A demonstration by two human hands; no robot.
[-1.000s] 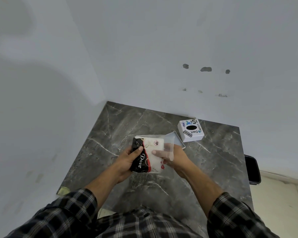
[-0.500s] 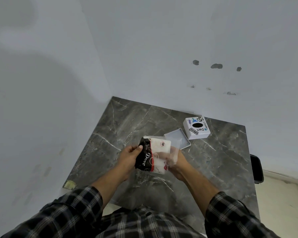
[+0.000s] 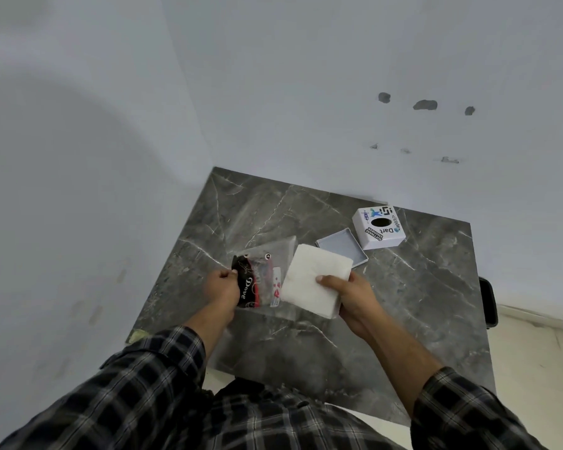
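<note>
Entry, as I logged it from the remote station.

1. Left-hand grip [image 3: 221,284]. Fingers were curled tight and pinched the dark printed end of the clear wrapper [image 3: 267,274]. The wrapper hung limp just above the bench [image 3: 410,306].
2. Right-hand grip [image 3: 355,300]. Thumb lay on top with the fingers curled beneath. It held the white tissue stack [image 3: 312,280] by its near right corner, in the air beside the wrapper's open end. I could not tell whether the stack's left edge was wholly free of the film.
3. Shallow grey tray [image 3: 342,250]. It lay flat on the bench, just beyond the stack's far corner.
4. White printed box [image 3: 379,227] with a round hole in its top. It stood beside the tray, toward the wall.

Hazards, as I judged them:
a. Fanning. The stack was loose sheets held at one corner only. The unsupported far side could have sagged and the lower sheets slid out onto the bench.
b. Drag. If the film was clinging to the left edge, pulling the two hands apart could have peeled off or creased the outer sheets.
c. Crushing. A harder pinch to stop the sliding would have dented the corner and left the stack out of square, making it awkward to seat in the tray.
d. Collision. The far corner sat close to the tray. A hurried lowering could have caught the rim and pushed the tray against the box.
e. Stray wrapper. Let go carelessly, the light film could have landed over the tray and blocked it.
</note>
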